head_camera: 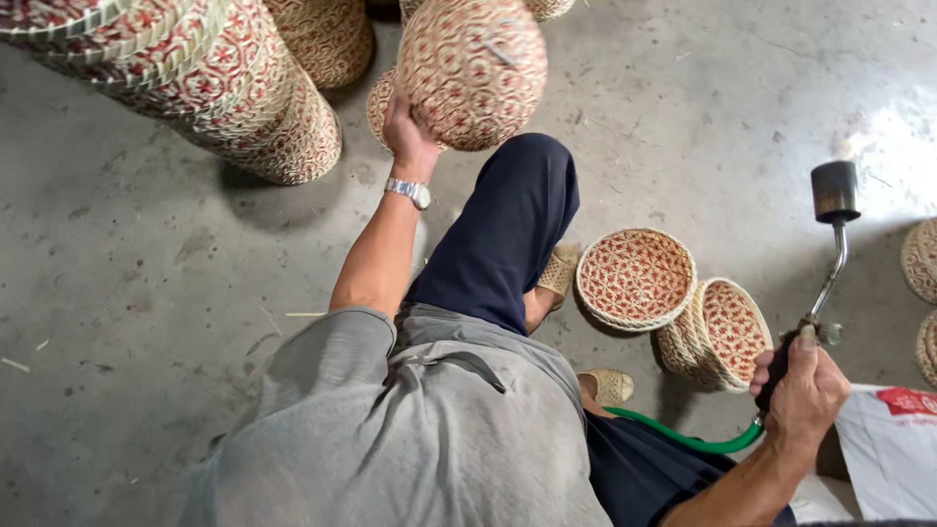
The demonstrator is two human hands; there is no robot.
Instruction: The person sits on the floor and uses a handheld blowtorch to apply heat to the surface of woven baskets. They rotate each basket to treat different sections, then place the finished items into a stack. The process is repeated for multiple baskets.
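My left hand (407, 125) grips the underside of a round woven basket (473, 68), red and cream patterned, held up over my raised knee in dark trousers. A metal watch sits on that wrist. My right hand (802, 387) is closed round the handle of a gas torch (833, 229), whose dark metal head points upward at the right. A green hose (683, 437) runs from the torch handle toward my body.
Tall stacks of similar woven baskets (229, 88) stand at the upper left on the concrete floor. A shallow basket (635, 277) and a tilted stack (717, 334) lie by my sandalled feet. More baskets (920, 260) sit at the right edge, with a white bag (893, 449) below.
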